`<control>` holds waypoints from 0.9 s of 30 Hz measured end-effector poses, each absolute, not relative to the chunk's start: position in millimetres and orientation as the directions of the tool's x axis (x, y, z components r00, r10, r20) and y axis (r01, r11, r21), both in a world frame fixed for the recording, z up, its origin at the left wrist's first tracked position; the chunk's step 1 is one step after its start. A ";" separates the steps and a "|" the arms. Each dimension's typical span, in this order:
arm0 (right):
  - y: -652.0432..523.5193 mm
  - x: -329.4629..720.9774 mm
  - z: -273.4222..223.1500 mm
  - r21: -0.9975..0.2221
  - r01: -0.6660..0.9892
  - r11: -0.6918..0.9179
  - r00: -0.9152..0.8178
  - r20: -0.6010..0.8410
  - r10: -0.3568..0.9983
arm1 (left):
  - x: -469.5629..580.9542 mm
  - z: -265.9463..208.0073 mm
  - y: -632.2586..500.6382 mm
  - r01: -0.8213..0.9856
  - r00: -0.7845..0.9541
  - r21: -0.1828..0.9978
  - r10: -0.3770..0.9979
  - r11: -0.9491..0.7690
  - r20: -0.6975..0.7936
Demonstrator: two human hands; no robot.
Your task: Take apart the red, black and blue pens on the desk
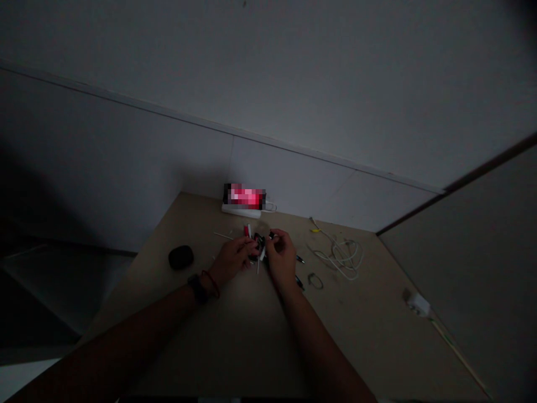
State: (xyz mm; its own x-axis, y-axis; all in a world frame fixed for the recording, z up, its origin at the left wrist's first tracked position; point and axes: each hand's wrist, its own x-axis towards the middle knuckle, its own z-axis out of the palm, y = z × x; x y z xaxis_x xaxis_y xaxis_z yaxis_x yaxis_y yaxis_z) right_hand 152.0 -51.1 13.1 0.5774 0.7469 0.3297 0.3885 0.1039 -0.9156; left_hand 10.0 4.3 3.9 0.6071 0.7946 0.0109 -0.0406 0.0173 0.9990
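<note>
My left hand (232, 260), with a dark watch and a red band at its wrist, has its fingers curled at a small cluster of dark and white items (257, 242). What those fingers grip is too dim to make out. Facing it, my right hand (282, 257) pinches a small black piece (272, 235) between thumb and fingertips, just right of the cluster. A red-and-white stick-like item (246, 230) lies just beyond the left fingertips. One thin white stick (258, 265) points toward me between the hands; another (223, 235) lies at the left.
A lit phone-like screen (245, 197) leans above a white block (241, 211) by the wall. A black rounded case (180, 257) sits left. On the right are dark pens (299, 281), a small loop (315, 281), a coiled white cable (342, 257) and a white plug-like block (418, 305).
</note>
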 end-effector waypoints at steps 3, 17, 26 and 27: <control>-52.6 147.6 12.5 -0.865 0.497 0.069 0.496 0.348 0.796 | 9.8 3.3 5.3 -0.057 0.602 0.998 0.798 -0.013 0.044; -55.6 147.1 13.9 -0.678 0.727 0.107 0.317 0.470 0.824 | 9.3 1.6 5.0 -0.157 0.490 0.987 0.870 0.027 0.054; -55.7 143.4 17.3 -0.664 0.710 0.236 0.199 0.511 0.836 | 9.4 2.4 6.9 -0.142 0.468 0.990 0.882 0.020 0.049; -56.1 142.8 17.8 -0.655 0.714 0.248 0.181 0.514 0.838 | 9.4 2.7 7.4 -0.133 0.478 0.991 0.876 0.010 0.055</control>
State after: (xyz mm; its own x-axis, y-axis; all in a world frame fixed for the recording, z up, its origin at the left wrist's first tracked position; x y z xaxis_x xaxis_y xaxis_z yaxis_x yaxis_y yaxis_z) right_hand 142.8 -56.1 17.8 0.1805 0.8383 0.5144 0.7139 0.2480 -0.6548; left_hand 9.4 7.4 2.7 0.4783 0.8765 0.0550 -0.1328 0.0102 0.9911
